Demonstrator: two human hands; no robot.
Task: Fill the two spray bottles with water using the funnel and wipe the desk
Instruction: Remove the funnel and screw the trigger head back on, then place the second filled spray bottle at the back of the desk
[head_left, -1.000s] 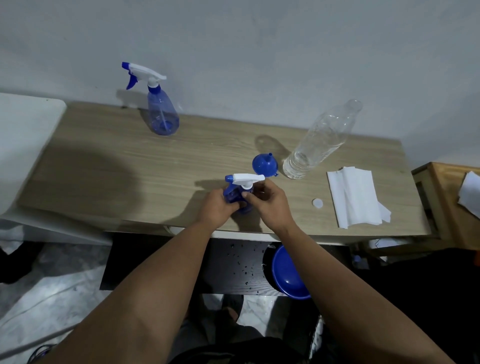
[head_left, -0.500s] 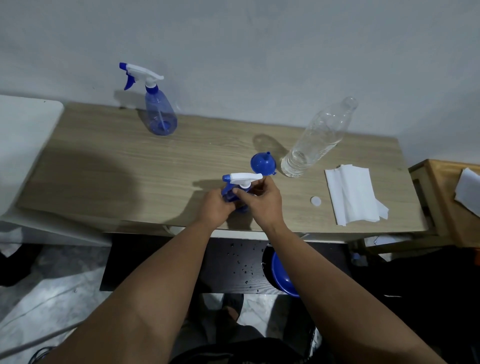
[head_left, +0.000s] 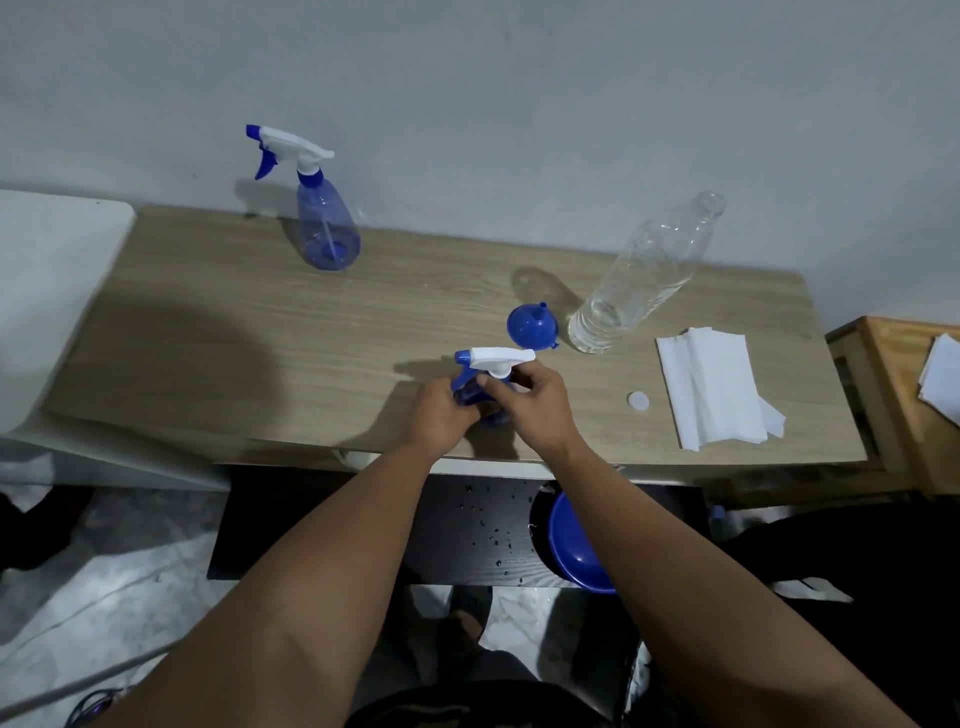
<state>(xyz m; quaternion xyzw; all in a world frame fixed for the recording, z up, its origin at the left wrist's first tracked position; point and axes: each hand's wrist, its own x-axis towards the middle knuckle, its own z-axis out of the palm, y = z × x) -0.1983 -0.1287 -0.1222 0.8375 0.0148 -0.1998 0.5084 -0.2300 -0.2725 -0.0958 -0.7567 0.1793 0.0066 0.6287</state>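
A small blue spray bottle with a white trigger head (head_left: 493, 358) stands near the front edge of the wooden desk (head_left: 260, 332). My left hand (head_left: 439, 413) wraps its blue body, which is mostly hidden. My right hand (head_left: 535, 402) pinches the collar under the white head. Just behind them a blue funnel (head_left: 532, 326) lies mouth-down on the desk. A second blue spray bottle (head_left: 324, 226) stands at the back left by the wall. A clear plastic water bottle (head_left: 641, 275), uncapped, stands at the back right with a little water in it.
Folded white paper towels (head_left: 711, 387) lie at the right of the desk, with a small white cap (head_left: 638, 400) beside them. A blue bowl (head_left: 576, 545) sits on a dark wet shelf (head_left: 467, 525) below the desk. A wooden side table (head_left: 893, 410) stands at the right, a white surface (head_left: 47, 270) at the left.
Both hands stay on the near spray bottle; my right fingers have shifted slightly around its collar. Nothing else on the desk has moved.
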